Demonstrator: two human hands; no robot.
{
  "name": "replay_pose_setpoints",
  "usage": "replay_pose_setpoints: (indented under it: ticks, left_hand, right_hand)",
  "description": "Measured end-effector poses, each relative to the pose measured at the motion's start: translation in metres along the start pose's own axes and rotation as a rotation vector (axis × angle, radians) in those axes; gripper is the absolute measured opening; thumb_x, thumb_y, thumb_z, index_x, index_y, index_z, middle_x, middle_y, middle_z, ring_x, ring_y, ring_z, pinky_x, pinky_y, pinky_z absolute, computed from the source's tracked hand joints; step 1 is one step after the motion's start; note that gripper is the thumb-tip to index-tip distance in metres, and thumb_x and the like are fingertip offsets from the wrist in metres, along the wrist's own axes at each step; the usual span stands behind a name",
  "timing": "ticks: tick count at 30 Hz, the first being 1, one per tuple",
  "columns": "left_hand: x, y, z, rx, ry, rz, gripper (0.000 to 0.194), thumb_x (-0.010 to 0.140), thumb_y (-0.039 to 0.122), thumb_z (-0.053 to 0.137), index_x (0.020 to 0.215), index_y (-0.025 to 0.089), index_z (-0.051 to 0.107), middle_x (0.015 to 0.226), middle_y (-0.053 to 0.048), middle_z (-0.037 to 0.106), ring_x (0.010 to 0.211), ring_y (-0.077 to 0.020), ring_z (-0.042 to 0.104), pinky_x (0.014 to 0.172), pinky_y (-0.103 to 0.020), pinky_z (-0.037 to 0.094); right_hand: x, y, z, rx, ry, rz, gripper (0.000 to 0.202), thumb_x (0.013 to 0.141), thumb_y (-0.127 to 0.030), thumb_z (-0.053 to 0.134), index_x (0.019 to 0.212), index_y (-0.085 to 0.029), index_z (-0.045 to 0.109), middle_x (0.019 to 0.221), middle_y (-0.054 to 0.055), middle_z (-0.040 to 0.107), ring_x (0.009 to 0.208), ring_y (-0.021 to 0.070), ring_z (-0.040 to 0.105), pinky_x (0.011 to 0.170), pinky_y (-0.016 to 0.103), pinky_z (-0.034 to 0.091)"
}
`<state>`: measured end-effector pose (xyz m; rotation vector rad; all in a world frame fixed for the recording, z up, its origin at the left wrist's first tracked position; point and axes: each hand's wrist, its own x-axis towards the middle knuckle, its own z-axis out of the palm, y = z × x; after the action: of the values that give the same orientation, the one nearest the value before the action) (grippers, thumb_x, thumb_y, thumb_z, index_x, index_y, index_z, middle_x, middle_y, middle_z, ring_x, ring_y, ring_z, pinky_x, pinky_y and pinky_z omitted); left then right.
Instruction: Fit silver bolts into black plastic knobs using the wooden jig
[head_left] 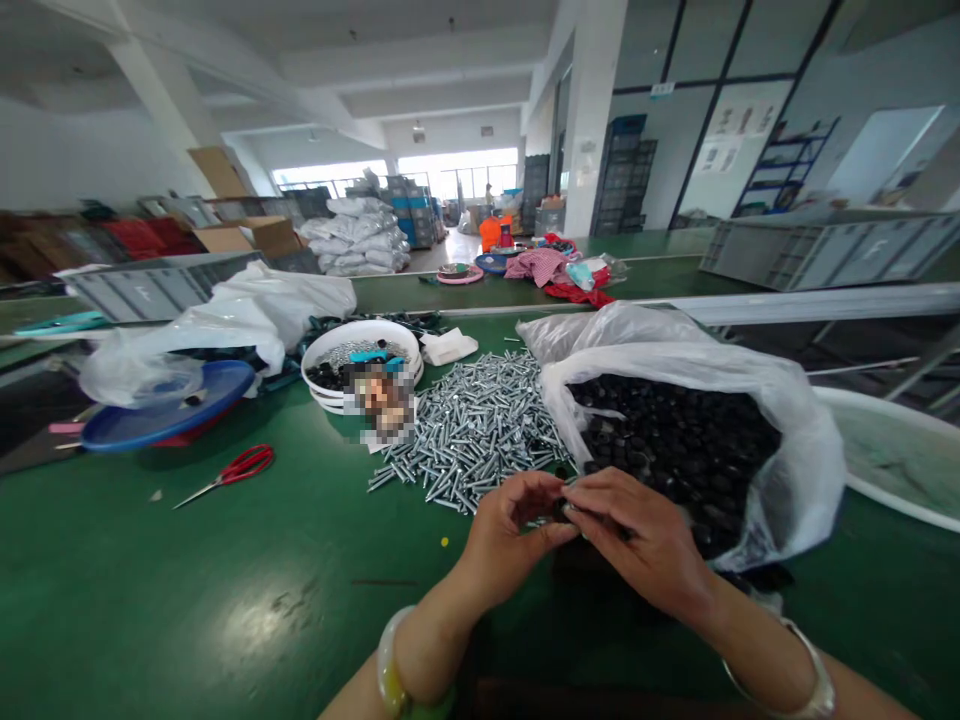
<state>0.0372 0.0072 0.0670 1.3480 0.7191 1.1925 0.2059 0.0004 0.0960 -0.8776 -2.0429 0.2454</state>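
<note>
My left hand and my right hand meet over the near side of the table, fingertips together. Between the left thumb and fingers shows a small dark part, mostly covered. The right fingers are pinched at the same spot; whatever they grip is hidden. Just beyond the left hand spreads a heap of silver bolts on the green table. An open clear plastic bag full of black plastic parts stands beside and behind the right hand.
Red-handled scissors lie at the left, near a blue tray. Stacked white bowls hold bolts and dark parts. A white basin sits at the right. Grey crates stand along the far bench.
</note>
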Motion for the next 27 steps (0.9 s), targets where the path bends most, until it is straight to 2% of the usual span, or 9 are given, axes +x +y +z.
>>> replay_pose_setpoints:
  ticks: [3, 6, 9, 12, 15, 17, 19, 23, 27]
  left_hand:
    - [-0.003, 0.012, 0.002, 0.078, -0.017, 0.063, 0.037, 0.065, 0.021, 0.074, 0.097, 0.017, 0.057, 0.088, -0.003, 0.061, 0.085, -0.0147, 0.058, 0.081, -0.028, 0.046]
    - [-0.005, 0.025, 0.008, 0.084, -0.076, 0.074, 0.04, 0.066, 0.019, 0.073, 0.102, 0.017, 0.055, 0.088, -0.003, 0.06, 0.082, -0.0138, 0.058, 0.078, -0.027, 0.047]
    - [-0.007, 0.035, 0.021, 0.127, -0.143, 0.083, 0.043, 0.067, 0.02, 0.071, 0.106, 0.018, 0.054, 0.091, -0.003, 0.059, 0.084, -0.0143, 0.058, 0.078, -0.027, 0.048]
    - [-0.006, 0.038, 0.037, 0.227, -0.134, 0.096, 0.038, 0.067, 0.02, 0.071, 0.102, 0.018, 0.056, 0.091, -0.004, 0.059, 0.085, -0.0152, 0.058, 0.078, -0.027, 0.047]
    - [-0.004, 0.035, 0.052, 0.18, -0.166, 0.023, 0.033, 0.067, 0.022, 0.071, 0.097, 0.017, 0.058, 0.088, -0.004, 0.06, 0.08, -0.0147, 0.058, 0.072, -0.025, 0.049]
    - [-0.003, 0.032, 0.06, 0.121, -0.193, -0.041, 0.034, 0.067, 0.024, 0.072, 0.096, 0.016, 0.058, 0.087, -0.004, 0.06, 0.078, -0.0142, 0.058, 0.069, -0.024, 0.05]
    - [-0.003, 0.029, 0.066, 0.122, -0.187, -0.075, 0.035, 0.066, 0.025, 0.072, 0.095, 0.015, 0.057, 0.085, -0.004, 0.06, 0.077, -0.014, 0.058, 0.069, -0.024, 0.05]
    - [-0.006, 0.025, 0.074, 0.221, -0.198, -0.053, 0.039, 0.065, 0.03, 0.073, 0.098, 0.016, 0.058, 0.085, -0.003, 0.06, 0.077, -0.0141, 0.058, 0.068, -0.024, 0.05]
    - [-0.003, 0.024, 0.079, 0.4, -0.23, 0.056, 0.036, 0.069, 0.033, 0.07, 0.099, 0.018, 0.058, 0.089, -0.003, 0.06, 0.079, -0.0142, 0.058, 0.071, -0.025, 0.05]
  right_hand:
    - [-0.006, -0.006, -0.015, -0.133, -0.138, -0.059, 0.032, 0.083, -0.02, 0.049, 0.113, -0.026, 0.06, 0.108, 0.009, 0.058, 0.097, 0.0193, 0.057, 0.078, 0.031, 0.05]
    - [-0.019, -0.009, -0.03, -0.166, -0.096, -0.029, 0.041, 0.084, -0.025, 0.047, 0.125, -0.028, 0.049, 0.124, 0.009, 0.049, 0.103, 0.021, 0.054, 0.079, 0.031, 0.051]
    - [-0.034, -0.009, -0.04, -0.179, -0.06, 0.123, 0.054, 0.082, -0.028, 0.052, 0.133, -0.027, 0.035, 0.124, 0.01, 0.051, 0.095, 0.0191, 0.059, 0.068, 0.026, 0.054]
    - [-0.049, -0.006, -0.043, -0.204, -0.16, 0.198, 0.069, 0.077, -0.032, 0.059, 0.138, -0.024, 0.026, 0.115, 0.01, 0.06, 0.093, 0.0204, 0.062, 0.074, 0.03, 0.054]
    - [-0.062, 0.0, -0.043, -0.204, -0.136, 0.203, 0.05, 0.081, -0.028, 0.054, 0.129, -0.022, 0.041, 0.105, 0.008, 0.066, 0.088, 0.0197, 0.065, 0.076, 0.03, 0.053]
    - [-0.07, 0.003, -0.045, -0.21, -0.074, 0.209, 0.03, 0.083, -0.024, 0.049, 0.113, -0.022, 0.055, 0.094, 0.006, 0.069, 0.08, 0.0175, 0.066, 0.069, 0.026, 0.054]
    - [-0.077, 0.004, -0.048, -0.228, -0.041, 0.202, 0.02, 0.084, -0.023, 0.048, 0.097, -0.022, 0.062, 0.082, 0.005, 0.071, 0.072, 0.0159, 0.067, 0.063, 0.023, 0.053]
    - [-0.088, 0.004, -0.054, -0.267, -0.011, 0.136, 0.02, 0.084, -0.022, 0.047, 0.092, -0.02, 0.065, 0.075, 0.005, 0.07, 0.068, 0.0159, 0.066, 0.06, 0.023, 0.053]
    - [-0.102, 0.012, -0.056, -0.267, -0.052, 0.172, 0.026, 0.084, -0.021, 0.048, 0.106, -0.022, 0.062, 0.091, 0.006, 0.069, 0.082, 0.0176, 0.065, 0.072, 0.027, 0.053]
